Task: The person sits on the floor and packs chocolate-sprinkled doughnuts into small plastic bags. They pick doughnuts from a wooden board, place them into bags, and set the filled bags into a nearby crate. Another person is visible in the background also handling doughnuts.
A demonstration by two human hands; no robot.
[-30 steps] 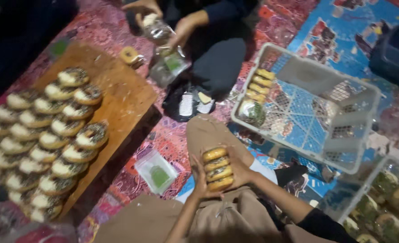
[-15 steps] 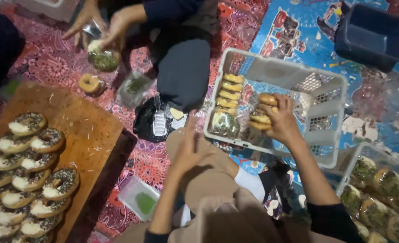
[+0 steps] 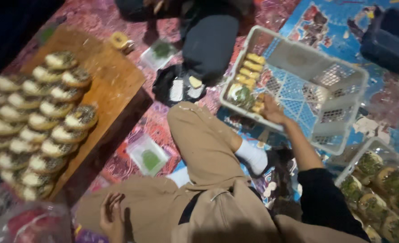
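My right hand (image 3: 271,112) grips pastries (image 3: 258,105) inside the white basket (image 3: 338,103); my left hand (image 3: 111,216) rests loosely curled, empty, on my thigh.

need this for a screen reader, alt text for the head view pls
The person's right hand sets wrapped yellow pastries into a white plastic lattice basket. Their left hand rests on a tan-trousered thigh, beside a wooden board of stacked round sprinkled doughnuts.

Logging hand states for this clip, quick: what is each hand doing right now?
Left hand: open, empty, resting on the thigh.
Right hand: inside the white plastic basket, on a pack of small yellow pastries; grip cannot be told.
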